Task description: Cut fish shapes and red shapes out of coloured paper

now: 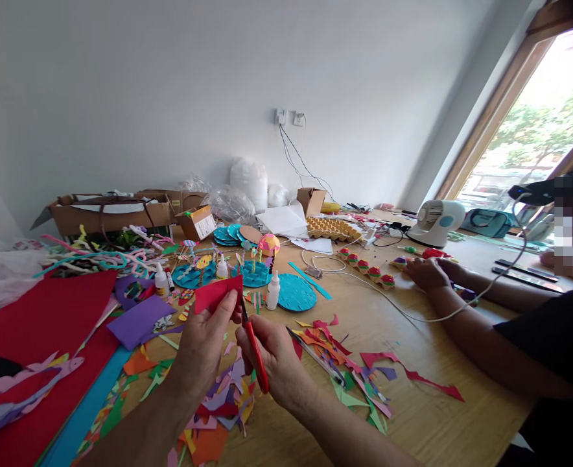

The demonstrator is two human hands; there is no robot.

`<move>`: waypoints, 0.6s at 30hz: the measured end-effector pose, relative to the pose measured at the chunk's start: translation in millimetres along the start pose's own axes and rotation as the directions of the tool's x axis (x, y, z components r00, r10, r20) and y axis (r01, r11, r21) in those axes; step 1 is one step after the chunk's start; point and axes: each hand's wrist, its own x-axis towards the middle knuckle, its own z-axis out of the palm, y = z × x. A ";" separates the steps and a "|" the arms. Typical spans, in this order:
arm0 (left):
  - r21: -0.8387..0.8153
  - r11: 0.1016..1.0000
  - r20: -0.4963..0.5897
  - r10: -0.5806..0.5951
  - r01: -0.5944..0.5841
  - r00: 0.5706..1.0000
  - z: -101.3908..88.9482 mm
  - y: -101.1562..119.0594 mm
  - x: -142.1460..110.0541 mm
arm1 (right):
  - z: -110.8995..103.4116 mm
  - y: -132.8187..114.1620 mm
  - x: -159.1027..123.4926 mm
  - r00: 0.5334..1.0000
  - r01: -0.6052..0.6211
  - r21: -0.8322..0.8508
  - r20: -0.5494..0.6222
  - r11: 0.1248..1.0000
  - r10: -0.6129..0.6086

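Observation:
My left hand [209, 334] pinches a piece of red paper [216, 293] between thumb and fingers, held up above the table. Scissors [257, 360] with red handles are gripped in my right hand [277, 357], their blades upright at the paper's right edge. How far the blades are apart is hard to see. Below both hands lie colourful paper scraps [223, 395]. Just beyond them stand a white glue bottle [273, 290] and a round blue disc [297, 292]. A pen [315, 355] lies among scraps to the right of my right hand.
Large red sheets [48, 324] and a folded purple piece [138, 321] cover the left side. Pipe cleaners [106, 253] and cardboard boxes [111, 214] sit behind. At right, a co-worker's hands [430, 275] handle small items near a white fan [437, 222] and a cable [388, 298].

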 end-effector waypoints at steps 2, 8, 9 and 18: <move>-0.022 1.000 -0.004 -0.002 0.002 1.000 -0.1 1.6 -1.2 | 0.0 2.1 0.3 1.000 -0.002 0.005 0.006 1.000 0.002; -0.053 0.999 0.032 -0.010 0.011 0.999 -2.6 0.0 -1.9 | 0.8 0.6 -0.2 0.997 -0.077 0.095 0.023 0.993 0.075; -0.057 0.998 0.038 0.001 0.001 0.999 -2.7 0.0 -1.8 | 0.9 -0.2 -0.3 0.995 -0.092 0.117 0.034 0.989 0.088; -0.062 0.997 0.047 0.043 -0.040 0.998 -4.5 1.9 2.2 | 1.2 1.5 0.4 0.989 -0.138 0.229 0.080 0.964 0.122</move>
